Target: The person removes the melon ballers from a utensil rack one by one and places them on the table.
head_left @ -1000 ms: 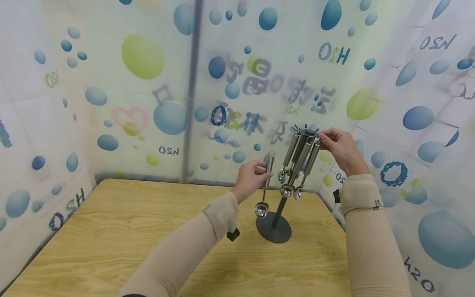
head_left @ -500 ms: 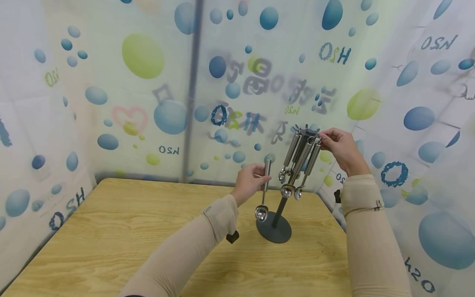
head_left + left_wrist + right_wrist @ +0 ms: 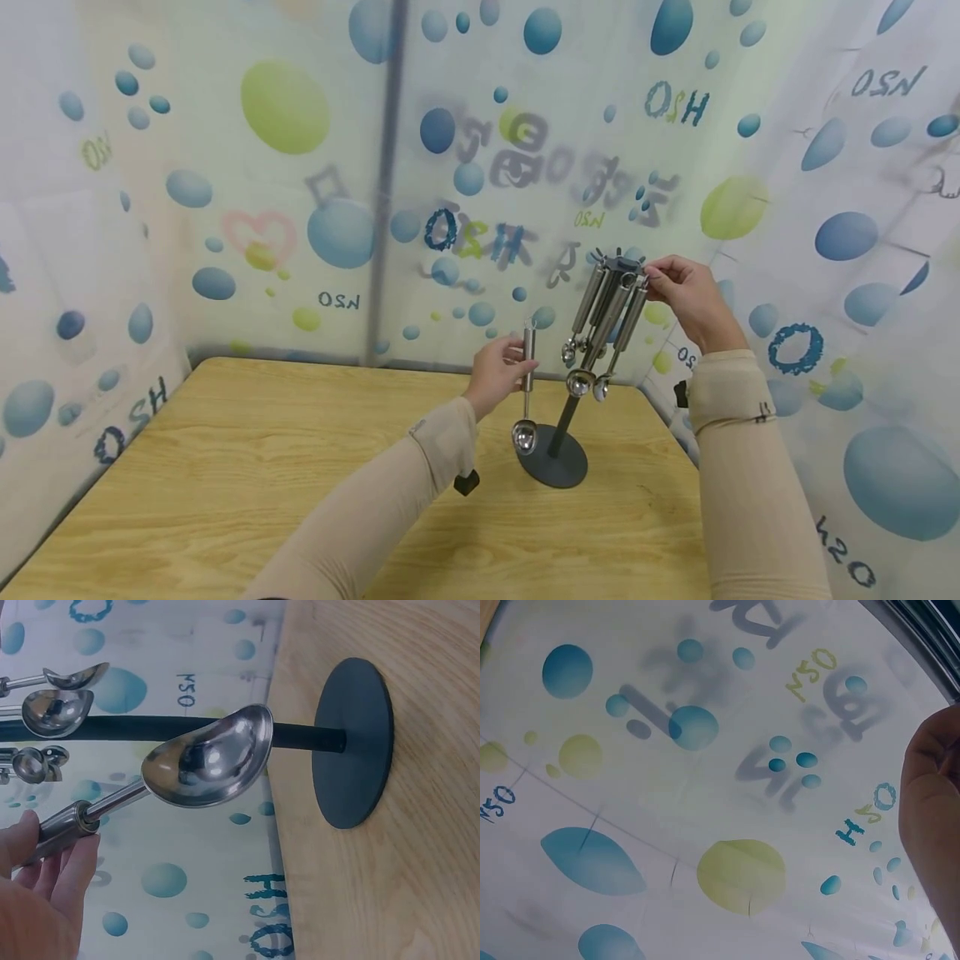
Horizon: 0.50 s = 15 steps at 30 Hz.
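Note:
My left hand [image 3: 497,373] grips the handle of a steel ice cream scoop [image 3: 525,435], which hangs bowl down, left of the stand's post. In the left wrist view its shiny deep bowl [image 3: 210,761] passes in front of the post, and fingers wrap the handle. A dark grey utensil stand [image 3: 553,461] has a round base and a hooked top. Several steel scoops and spoons [image 3: 581,382] dangle from it. At the top right edge of the stand, my right hand [image 3: 693,302] pinches the rack by a hook; the exact contact is partly hidden.
A wooden table [image 3: 315,467] carries the stand near its back right. Printed curtains [image 3: 292,183] with bubbles and letters close off the back and both sides. In the right wrist view mostly curtain [image 3: 660,795] shows, with part of the right hand at the edge.
My left hand has moved slightly left and down with the ice cream scoop, farther from the hanging utensils. My right hand stays at the stand's top.

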{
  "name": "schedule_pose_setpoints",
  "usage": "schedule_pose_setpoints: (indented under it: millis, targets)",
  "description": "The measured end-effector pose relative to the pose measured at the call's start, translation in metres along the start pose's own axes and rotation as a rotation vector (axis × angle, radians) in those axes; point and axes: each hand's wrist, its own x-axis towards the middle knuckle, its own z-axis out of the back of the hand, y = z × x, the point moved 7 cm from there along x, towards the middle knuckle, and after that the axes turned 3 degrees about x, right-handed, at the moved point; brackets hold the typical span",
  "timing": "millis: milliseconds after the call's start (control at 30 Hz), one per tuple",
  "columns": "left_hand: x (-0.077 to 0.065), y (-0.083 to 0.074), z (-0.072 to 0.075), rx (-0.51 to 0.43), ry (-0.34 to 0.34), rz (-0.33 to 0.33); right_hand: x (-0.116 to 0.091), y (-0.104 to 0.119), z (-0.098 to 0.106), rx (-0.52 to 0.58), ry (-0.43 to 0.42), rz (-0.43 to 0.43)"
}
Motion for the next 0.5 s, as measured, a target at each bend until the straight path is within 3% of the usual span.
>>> schedule_pose_setpoints:
  millis: [233,500]
  targets:
    - [0.002,0.015,0.001,-0.046,0.011,0.026,-0.001,0.003,-0.001,-0.001,0.002,0.010]
    - [0.001,0.031,0.003,-0.031,-0.001,0.036,-0.003,0.002,-0.002,0.001,0.006,0.004]
